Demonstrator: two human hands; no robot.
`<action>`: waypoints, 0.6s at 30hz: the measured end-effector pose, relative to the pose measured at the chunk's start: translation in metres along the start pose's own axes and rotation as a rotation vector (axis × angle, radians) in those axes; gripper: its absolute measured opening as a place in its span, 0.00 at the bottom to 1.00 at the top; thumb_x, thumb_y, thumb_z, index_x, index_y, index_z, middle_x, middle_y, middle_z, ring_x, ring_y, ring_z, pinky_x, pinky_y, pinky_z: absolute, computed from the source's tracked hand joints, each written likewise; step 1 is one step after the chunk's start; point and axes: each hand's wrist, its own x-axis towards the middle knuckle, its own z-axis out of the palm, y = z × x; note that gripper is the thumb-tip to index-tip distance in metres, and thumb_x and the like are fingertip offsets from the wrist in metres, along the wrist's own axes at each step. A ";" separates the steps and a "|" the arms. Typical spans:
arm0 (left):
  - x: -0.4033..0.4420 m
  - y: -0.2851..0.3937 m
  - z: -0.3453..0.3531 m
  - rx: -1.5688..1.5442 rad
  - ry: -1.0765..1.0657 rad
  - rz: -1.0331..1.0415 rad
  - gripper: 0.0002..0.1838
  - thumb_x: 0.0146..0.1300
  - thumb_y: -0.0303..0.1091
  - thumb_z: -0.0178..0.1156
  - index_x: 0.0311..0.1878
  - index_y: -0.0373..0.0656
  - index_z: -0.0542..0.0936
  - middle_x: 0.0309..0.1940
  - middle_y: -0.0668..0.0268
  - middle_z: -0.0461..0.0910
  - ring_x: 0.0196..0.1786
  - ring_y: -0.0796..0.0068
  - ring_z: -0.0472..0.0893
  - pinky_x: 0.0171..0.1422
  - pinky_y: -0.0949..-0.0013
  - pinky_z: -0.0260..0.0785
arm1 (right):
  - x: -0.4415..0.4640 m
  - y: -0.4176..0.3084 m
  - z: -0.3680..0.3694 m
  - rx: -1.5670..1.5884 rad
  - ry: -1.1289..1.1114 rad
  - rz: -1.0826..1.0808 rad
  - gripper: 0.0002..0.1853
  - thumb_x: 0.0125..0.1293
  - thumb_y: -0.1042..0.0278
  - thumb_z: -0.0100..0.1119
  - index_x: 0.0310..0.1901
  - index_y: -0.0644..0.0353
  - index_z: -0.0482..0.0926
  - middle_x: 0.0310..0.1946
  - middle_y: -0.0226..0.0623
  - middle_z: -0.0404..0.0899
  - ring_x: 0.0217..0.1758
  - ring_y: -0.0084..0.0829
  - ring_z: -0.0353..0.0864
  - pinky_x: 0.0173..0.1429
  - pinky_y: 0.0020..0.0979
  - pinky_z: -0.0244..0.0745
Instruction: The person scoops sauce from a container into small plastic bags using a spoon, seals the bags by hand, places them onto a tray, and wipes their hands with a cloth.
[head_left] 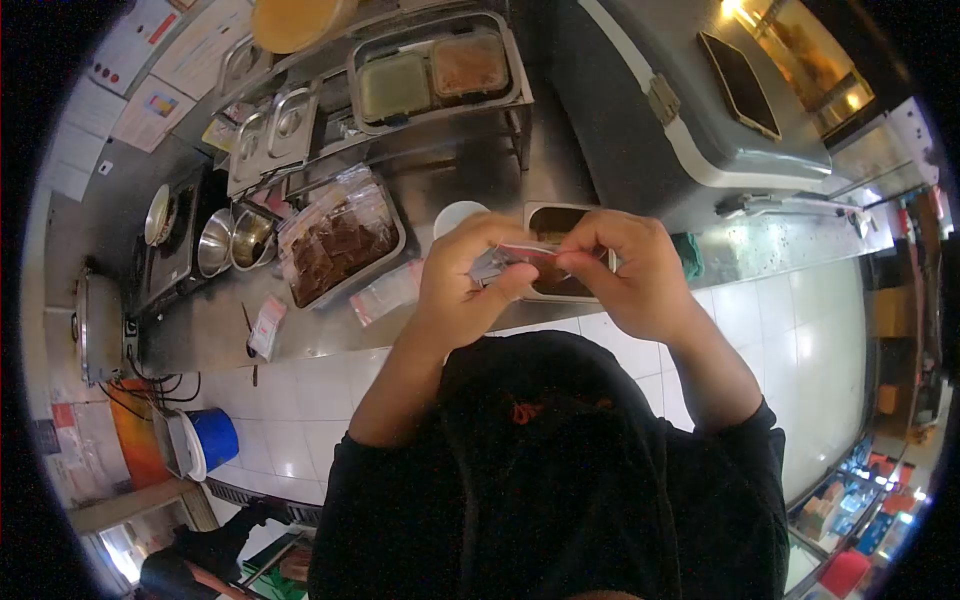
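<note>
Between my two hands, above the counter's front edge, is a small clear plastic bag with a reddish strip along its top. My left hand pinches its left side between thumb and fingers. The fingertips of my right hand are closed on the right end. Below and behind the hands is a metal container with brown contents, partly hidden. A white bowl stands just behind my left hand. To the left, flat plastic bags lie beside a tray of bagged brown food.
A metal rack holds lidded containers at the back. On the right stands a large grey box with a phone on top. Metal bowls sit at the left. A person is at the lower left, near a blue bucket.
</note>
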 end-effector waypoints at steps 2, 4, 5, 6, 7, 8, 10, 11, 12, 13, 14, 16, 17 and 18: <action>0.004 0.013 -0.012 -0.048 -0.016 -0.084 0.10 0.65 0.33 0.60 0.34 0.35 0.82 0.24 0.62 0.76 0.27 0.73 0.73 0.33 0.72 0.63 | 0.009 -0.009 -0.004 -0.032 -0.054 -0.037 0.02 0.58 0.78 0.65 0.31 0.64 0.80 0.29 0.38 0.81 0.31 0.27 0.79 0.38 0.27 0.72; 0.003 0.022 -0.028 -0.016 -0.011 -0.080 0.13 0.67 0.36 0.60 0.36 0.34 0.83 0.26 0.63 0.80 0.28 0.77 0.76 0.33 0.74 0.65 | 0.018 -0.018 -0.002 0.061 -0.079 -0.017 0.03 0.59 0.78 0.64 0.32 0.65 0.79 0.29 0.36 0.81 0.32 0.25 0.78 0.38 0.26 0.71; 0.003 0.024 -0.035 0.000 -0.008 -0.079 0.14 0.68 0.37 0.59 0.36 0.33 0.83 0.27 0.63 0.81 0.28 0.79 0.77 0.33 0.75 0.67 | 0.023 -0.022 0.000 0.108 -0.092 -0.008 0.03 0.59 0.79 0.64 0.32 0.65 0.79 0.30 0.35 0.80 0.32 0.23 0.77 0.38 0.25 0.71; 0.002 0.024 -0.036 -0.104 0.071 -0.060 0.15 0.68 0.38 0.58 0.36 0.33 0.83 0.26 0.64 0.82 0.27 0.80 0.78 0.32 0.77 0.66 | 0.026 -0.021 0.003 0.209 -0.109 0.051 0.03 0.58 0.80 0.64 0.32 0.66 0.78 0.31 0.34 0.79 0.33 0.21 0.75 0.39 0.23 0.69; 0.002 0.025 -0.042 -0.091 0.079 -0.060 0.14 0.68 0.37 0.59 0.36 0.33 0.83 0.26 0.64 0.82 0.28 0.80 0.78 0.33 0.77 0.67 | 0.031 -0.018 0.007 0.183 -0.095 -0.004 0.04 0.58 0.78 0.65 0.32 0.65 0.79 0.29 0.35 0.79 0.30 0.22 0.75 0.36 0.24 0.69; 0.001 0.027 -0.047 -0.080 0.083 -0.065 0.13 0.68 0.36 0.59 0.36 0.33 0.82 0.26 0.64 0.82 0.28 0.80 0.78 0.33 0.77 0.67 | 0.035 -0.014 0.012 0.159 -0.080 -0.054 0.04 0.58 0.76 0.66 0.32 0.65 0.79 0.28 0.37 0.78 0.28 0.23 0.76 0.33 0.26 0.69; 0.000 0.028 -0.054 -0.139 0.155 -0.071 0.10 0.66 0.33 0.60 0.35 0.33 0.81 0.25 0.64 0.80 0.27 0.80 0.78 0.33 0.77 0.67 | 0.046 -0.014 0.021 0.165 -0.073 -0.153 0.05 0.57 0.75 0.66 0.31 0.64 0.79 0.26 0.38 0.78 0.25 0.25 0.76 0.30 0.27 0.69; -0.001 0.029 -0.050 -0.211 0.224 -0.074 0.08 0.65 0.30 0.60 0.35 0.34 0.81 0.23 0.64 0.78 0.26 0.79 0.77 0.32 0.76 0.67 | 0.051 -0.015 0.025 0.192 -0.084 -0.200 0.05 0.57 0.76 0.66 0.30 0.64 0.78 0.26 0.38 0.78 0.25 0.26 0.75 0.30 0.28 0.69; -0.001 0.029 -0.050 -0.286 0.295 -0.077 0.06 0.64 0.28 0.61 0.34 0.34 0.80 0.22 0.64 0.77 0.24 0.78 0.76 0.31 0.76 0.66 | 0.056 -0.017 0.029 0.218 -0.096 -0.244 0.05 0.57 0.76 0.65 0.29 0.64 0.77 0.26 0.38 0.78 0.25 0.27 0.75 0.30 0.28 0.69; -0.002 0.029 -0.057 -0.242 0.254 -0.080 0.05 0.63 0.27 0.61 0.34 0.34 0.79 0.22 0.64 0.77 0.24 0.78 0.76 0.32 0.76 0.67 | 0.061 -0.020 0.034 0.213 -0.107 -0.254 0.05 0.56 0.77 0.64 0.29 0.64 0.77 0.25 0.38 0.77 0.25 0.27 0.75 0.30 0.29 0.69; -0.003 0.030 -0.066 -0.199 0.213 -0.085 0.04 0.62 0.26 0.61 0.35 0.34 0.79 0.23 0.64 0.77 0.24 0.78 0.76 0.32 0.76 0.68 | 0.066 -0.024 0.040 0.208 -0.120 -0.262 0.04 0.55 0.77 0.63 0.28 0.64 0.76 0.25 0.38 0.77 0.25 0.28 0.76 0.31 0.30 0.69; -0.005 0.029 -0.079 -0.117 0.137 -0.073 0.03 0.61 0.24 0.61 0.34 0.35 0.78 0.23 0.63 0.77 0.24 0.77 0.77 0.32 0.75 0.69 | 0.074 -0.027 0.055 0.212 -0.143 -0.230 0.04 0.54 0.77 0.62 0.27 0.63 0.75 0.24 0.38 0.77 0.26 0.30 0.76 0.31 0.31 0.69; -0.005 0.026 -0.085 -0.076 0.102 -0.056 0.02 0.60 0.24 0.60 0.34 0.35 0.78 0.23 0.63 0.78 0.24 0.76 0.78 0.31 0.74 0.70 | 0.077 -0.028 0.062 0.222 -0.154 -0.190 0.04 0.53 0.77 0.61 0.27 0.63 0.75 0.24 0.38 0.77 0.26 0.31 0.77 0.31 0.31 0.69; -0.006 0.023 -0.090 -0.035 0.069 -0.041 0.02 0.60 0.24 0.60 0.33 0.35 0.78 0.23 0.62 0.78 0.24 0.75 0.78 0.30 0.73 0.70 | 0.080 -0.027 0.069 0.231 -0.167 -0.149 0.03 0.52 0.77 0.61 0.26 0.63 0.75 0.23 0.38 0.76 0.26 0.31 0.77 0.31 0.31 0.69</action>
